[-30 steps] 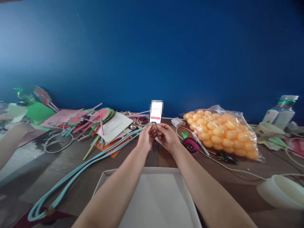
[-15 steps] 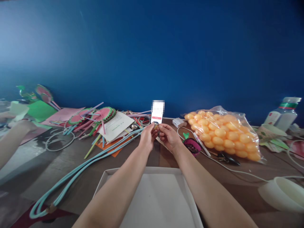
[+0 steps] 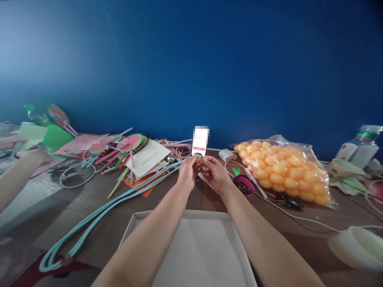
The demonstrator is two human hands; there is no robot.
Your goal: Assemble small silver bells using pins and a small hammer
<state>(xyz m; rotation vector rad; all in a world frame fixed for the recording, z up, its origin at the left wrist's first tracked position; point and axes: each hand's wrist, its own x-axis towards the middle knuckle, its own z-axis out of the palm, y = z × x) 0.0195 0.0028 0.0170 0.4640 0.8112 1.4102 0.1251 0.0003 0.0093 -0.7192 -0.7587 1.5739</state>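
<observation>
Brown wooden table (image 3: 211,200): left grip (image 3: 187,172) and right grip (image 3: 216,172) pinch a small shiny rounded piece (image 3: 198,156) between them, probably two-handed for steadiness, white-screened phone (image 3: 199,150) just beyond, shallow white rectangular tray (image 3: 206,214) nearside.

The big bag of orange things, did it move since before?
No. The bag lies where it did, just right of the small white box; both slid slightly rightward in view together.

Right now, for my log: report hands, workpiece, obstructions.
Left hand and right hand close together at small shiny piece; exact grip unclear. Lit phone close behind, perhaps in the way.
</observation>
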